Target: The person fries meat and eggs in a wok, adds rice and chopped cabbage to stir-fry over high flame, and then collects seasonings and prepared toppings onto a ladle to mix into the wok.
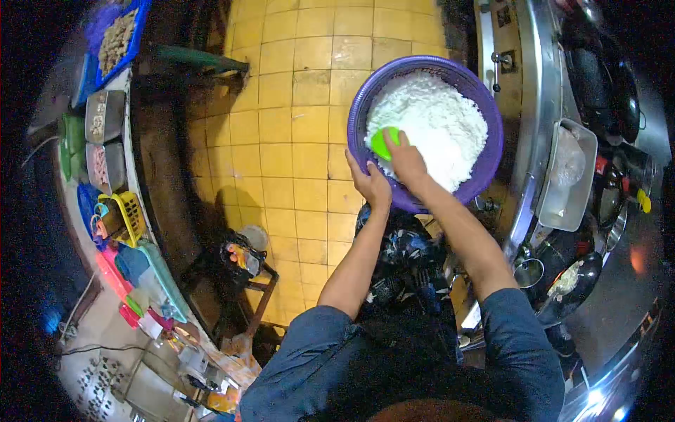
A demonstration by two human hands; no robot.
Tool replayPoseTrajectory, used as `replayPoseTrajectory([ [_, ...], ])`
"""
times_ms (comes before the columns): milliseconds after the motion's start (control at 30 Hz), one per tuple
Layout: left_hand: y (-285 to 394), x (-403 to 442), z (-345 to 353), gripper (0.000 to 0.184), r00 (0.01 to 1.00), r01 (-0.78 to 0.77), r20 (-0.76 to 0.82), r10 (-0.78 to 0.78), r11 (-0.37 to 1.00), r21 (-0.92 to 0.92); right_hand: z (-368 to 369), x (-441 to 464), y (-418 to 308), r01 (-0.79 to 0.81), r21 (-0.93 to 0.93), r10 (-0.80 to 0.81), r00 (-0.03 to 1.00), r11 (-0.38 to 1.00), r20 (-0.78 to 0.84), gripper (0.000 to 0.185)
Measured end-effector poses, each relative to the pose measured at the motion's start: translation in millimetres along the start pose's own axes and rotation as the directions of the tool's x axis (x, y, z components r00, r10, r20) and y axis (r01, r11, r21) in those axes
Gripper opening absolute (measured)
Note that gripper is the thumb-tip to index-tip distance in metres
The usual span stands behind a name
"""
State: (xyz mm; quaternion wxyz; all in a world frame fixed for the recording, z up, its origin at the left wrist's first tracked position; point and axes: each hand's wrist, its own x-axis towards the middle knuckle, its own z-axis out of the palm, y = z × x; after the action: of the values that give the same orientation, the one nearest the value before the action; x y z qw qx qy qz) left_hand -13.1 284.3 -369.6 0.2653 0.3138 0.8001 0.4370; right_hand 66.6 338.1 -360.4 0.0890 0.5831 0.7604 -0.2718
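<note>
Much white food (450, 133) lies within the purple basket (490, 158), right hand (408, 162) gripping a green cup (382, 143), left hand (374, 186) the rim (352, 116), progress unclear.

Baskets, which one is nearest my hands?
The big purple basket: your left hand is at its rim. The yellow basket and blue basket sit farther off, left.

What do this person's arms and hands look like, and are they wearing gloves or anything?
No gloves: the left hand and right hand are bare, and so are both forearms. The left sleeve and right sleeve are short, plain dark blue. No watch or bracelet shows; rings are too small to tell.
</note>
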Motion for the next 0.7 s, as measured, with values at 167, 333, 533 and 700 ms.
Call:
replayPoseTrajectory([
  [167, 0.3, -1.0, 2.0, 0.046, 0.996, 0.084, -0.009, -0.085, 0.995, -0.060, 13.6, -30.7, -8.6, 0.013, 0.125, -0.004, 0.998, 0.992, -0.070, 0.049],
  [333, 3.4, -3.0, 1.3, 0.045, 1.000, 0.015, -0.024, -0.016, 0.998, -0.066, 4.2, -47.5, 23.1, 0.028, 0.206, -0.060, 0.987, 0.978, 0.152, 0.056],
  [533, -6.1, -6.3, -1.0, 0.047, 1.000, 0.005, 0.016, -0.003, 0.992, -0.128, -8.1, -8.3, 54.0, -0.035, 0.239, -0.030, 0.965, 0.970, 0.262, 0.053],
  [700, -10.2, -7.6, 1.1, 0.043, 0.999, -0.014, -0.050, 0.008, 0.994, -0.105, 17.3, -54.9, 2.3, 0.016, 0.013, -0.015, 0.996, 1.000, -0.089, 0.041],
])
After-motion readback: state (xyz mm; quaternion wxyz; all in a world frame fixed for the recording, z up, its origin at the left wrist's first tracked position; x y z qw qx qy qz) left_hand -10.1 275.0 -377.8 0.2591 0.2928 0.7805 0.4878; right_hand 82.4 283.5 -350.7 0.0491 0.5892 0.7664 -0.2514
